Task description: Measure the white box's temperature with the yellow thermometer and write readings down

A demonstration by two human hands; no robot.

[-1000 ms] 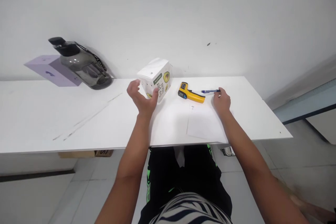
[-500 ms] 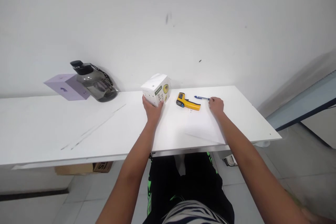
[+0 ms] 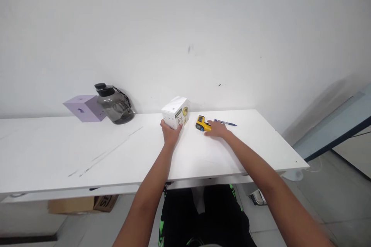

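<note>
My left hand [image 3: 171, 134] is wrapped round the lower part of a white box [image 3: 174, 112] with avocado pictures and a green label, which stands on the white table near the wall. My right hand [image 3: 217, 128] lies over the handle of a yellow and black infrared thermometer [image 3: 200, 124], thumb on the near side and fingers on the far side. The thermometer's head, with its small screen, points left and lies on the table. Just beyond my right hand lies a blue pen [image 3: 230, 123], partly covered by the fingers.
A dark grey water bottle [image 3: 116, 107] with a black lid and strap stands at the back left, beside a purple box [image 3: 84, 109]. The white table [image 3: 116, 162] runs along the wall. Below it, a cardboard box [image 3: 72, 205] sits on the floor.
My right hand has let go of the pen and moved left onto the thermometer's handle. My left hand stays on the white box. The view has tilted upward a little.
</note>
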